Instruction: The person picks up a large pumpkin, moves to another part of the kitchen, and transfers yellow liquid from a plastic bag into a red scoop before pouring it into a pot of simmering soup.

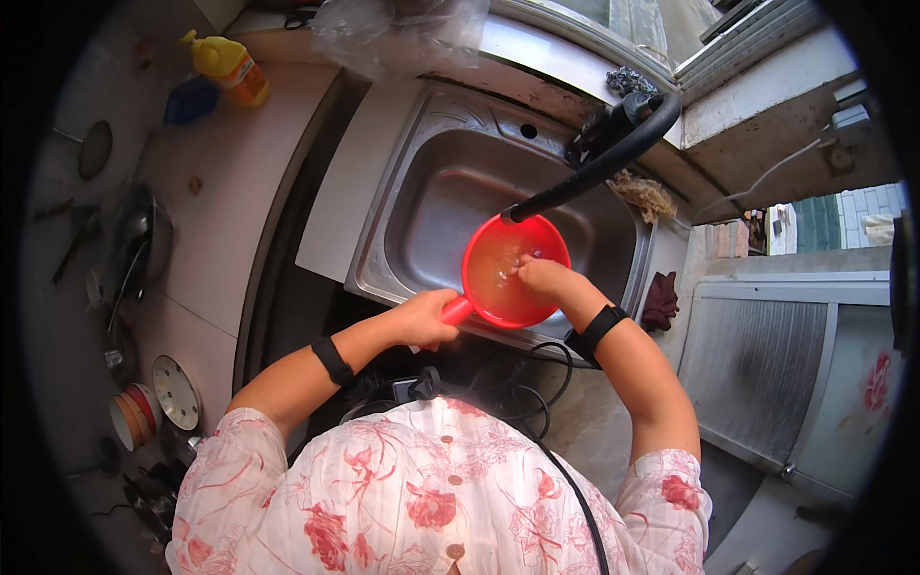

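Observation:
A red plastic dipper (496, 287) with cloudy yellowish liquid in it is over the near part of a stainless steel sink (438, 223). My left hand (429, 318) is closed around the dipper's handle. The fingers of my right hand (543, 277) dip into the liquid, and the liquid hides their tips, so I cannot tell whether they hold anything. Just above the dipper's far rim is the end of a black faucet hose (596, 169). Both my forearms wear black bands.
A yellow pump bottle (233, 72) and a blue object (190, 100) stand on the left counter. A tan scrubber (642, 195) and a dark red cloth (660, 302) lie right of the sink. Clear plastic bags (399, 36) are behind it. Bowls (136, 417) sit lower left.

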Demonstrator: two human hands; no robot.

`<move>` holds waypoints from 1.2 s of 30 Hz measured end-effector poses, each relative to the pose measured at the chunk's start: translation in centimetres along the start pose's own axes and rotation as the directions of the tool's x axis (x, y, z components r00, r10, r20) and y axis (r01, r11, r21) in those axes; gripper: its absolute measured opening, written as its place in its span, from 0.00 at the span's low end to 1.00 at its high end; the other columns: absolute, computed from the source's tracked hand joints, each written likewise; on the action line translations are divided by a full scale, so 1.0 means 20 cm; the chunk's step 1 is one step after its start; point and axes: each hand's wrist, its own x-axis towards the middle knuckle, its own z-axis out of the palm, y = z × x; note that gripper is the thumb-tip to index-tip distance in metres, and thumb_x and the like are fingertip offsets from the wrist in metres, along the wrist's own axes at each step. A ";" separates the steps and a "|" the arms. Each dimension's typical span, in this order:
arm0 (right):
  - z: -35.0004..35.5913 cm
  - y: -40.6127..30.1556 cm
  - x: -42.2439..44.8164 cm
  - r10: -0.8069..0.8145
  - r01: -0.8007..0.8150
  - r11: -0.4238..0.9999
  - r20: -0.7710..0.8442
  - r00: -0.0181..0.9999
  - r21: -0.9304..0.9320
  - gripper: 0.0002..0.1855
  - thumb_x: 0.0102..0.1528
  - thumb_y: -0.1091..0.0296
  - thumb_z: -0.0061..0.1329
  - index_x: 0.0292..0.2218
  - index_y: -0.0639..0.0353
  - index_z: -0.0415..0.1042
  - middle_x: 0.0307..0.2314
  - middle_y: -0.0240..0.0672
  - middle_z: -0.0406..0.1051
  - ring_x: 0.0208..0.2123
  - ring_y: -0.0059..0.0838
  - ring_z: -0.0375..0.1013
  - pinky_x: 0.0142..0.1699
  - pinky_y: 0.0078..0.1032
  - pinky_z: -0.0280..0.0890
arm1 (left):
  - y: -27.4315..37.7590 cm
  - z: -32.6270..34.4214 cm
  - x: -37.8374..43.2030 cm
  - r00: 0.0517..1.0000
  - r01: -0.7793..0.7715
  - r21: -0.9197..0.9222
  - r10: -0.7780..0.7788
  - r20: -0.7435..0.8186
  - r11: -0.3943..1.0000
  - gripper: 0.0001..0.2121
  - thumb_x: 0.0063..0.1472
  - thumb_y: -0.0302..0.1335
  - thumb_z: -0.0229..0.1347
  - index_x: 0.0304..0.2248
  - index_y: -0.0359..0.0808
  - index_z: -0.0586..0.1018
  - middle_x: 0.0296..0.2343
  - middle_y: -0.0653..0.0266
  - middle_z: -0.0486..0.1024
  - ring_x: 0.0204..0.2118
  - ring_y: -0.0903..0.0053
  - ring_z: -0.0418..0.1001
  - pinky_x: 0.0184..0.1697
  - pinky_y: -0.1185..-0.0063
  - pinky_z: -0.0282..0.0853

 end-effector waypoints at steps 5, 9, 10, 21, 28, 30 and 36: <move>0.12 -0.06 0.07 -0.459 0.334 0.680 -0.024 0.888 -0.653 0.19 0.49 0.71 0.39 0.45 0.56 0.64 0.44 0.36 0.63 0.42 0.35 0.67 0.45 0.30 0.63 | -0.03 0.01 0.01 0.999 -0.032 -0.012 0.032 -0.029 0.999 0.16 0.44 0.24 0.52 0.36 0.30 0.67 0.17 0.60 0.69 0.14 0.77 0.69 0.15 0.80 0.64; -0.18 -0.12 -0.05 0.065 0.093 0.860 -0.289 0.955 0.501 0.17 0.51 0.72 0.36 0.43 0.57 0.65 0.46 0.37 0.60 0.44 0.36 0.65 0.45 0.32 0.64 | -0.02 -0.01 -0.01 1.000 0.011 -0.033 -0.011 -0.019 0.999 0.17 0.45 0.24 0.53 0.36 0.31 0.66 0.19 0.63 0.68 0.15 0.78 0.70 0.17 0.81 0.65; -0.18 -0.09 -0.05 0.117 0.038 0.896 -0.317 0.941 0.442 0.17 0.50 0.72 0.37 0.43 0.57 0.65 0.46 0.37 0.60 0.44 0.37 0.66 0.45 0.32 0.64 | -0.02 -0.01 -0.01 1.000 0.012 -0.042 -0.013 -0.021 0.999 0.17 0.45 0.24 0.53 0.36 0.31 0.66 0.19 0.63 0.68 0.15 0.78 0.69 0.17 0.81 0.65; -0.17 -0.05 -0.11 0.210 0.011 0.908 -0.478 0.853 0.419 0.11 0.42 0.76 0.41 0.30 0.56 0.72 0.29 0.39 0.70 0.29 0.39 0.71 0.31 0.30 0.66 | -0.04 -0.02 -0.04 0.998 0.015 -0.061 -0.018 -0.057 0.998 0.17 0.45 0.24 0.54 0.37 0.31 0.67 0.20 0.62 0.68 0.15 0.79 0.69 0.17 0.81 0.66; -0.17 -0.11 -0.09 0.121 -0.026 0.978 -0.457 0.881 0.209 0.11 0.42 0.76 0.41 0.29 0.55 0.72 0.29 0.37 0.70 0.32 0.37 0.70 0.34 0.28 0.66 | -0.03 -0.04 -0.06 0.998 0.020 -0.084 -0.025 -0.063 0.996 0.16 0.45 0.23 0.54 0.35 0.31 0.66 0.19 0.63 0.68 0.14 0.78 0.69 0.16 0.81 0.65; -0.12 -0.10 -0.08 0.136 0.015 0.956 -0.485 0.864 0.293 0.10 0.42 0.76 0.42 0.29 0.55 0.72 0.29 0.36 0.70 0.33 0.37 0.70 0.35 0.28 0.66 | -0.03 -0.04 -0.07 0.998 0.009 -0.083 -0.015 -0.068 0.997 0.16 0.45 0.23 0.54 0.35 0.31 0.66 0.19 0.63 0.68 0.14 0.78 0.69 0.16 0.81 0.65; -0.23 -0.13 -0.15 0.138 0.149 0.931 -0.700 0.700 0.333 0.08 0.43 0.76 0.42 0.27 0.57 0.71 0.29 0.36 0.69 0.36 0.35 0.69 0.37 0.29 0.66 | -0.06 -0.05 -0.09 0.995 -0.014 -0.102 0.003 -0.099 0.995 0.15 0.45 0.24 0.54 0.34 0.30 0.66 0.18 0.63 0.67 0.14 0.78 0.69 0.16 0.81 0.65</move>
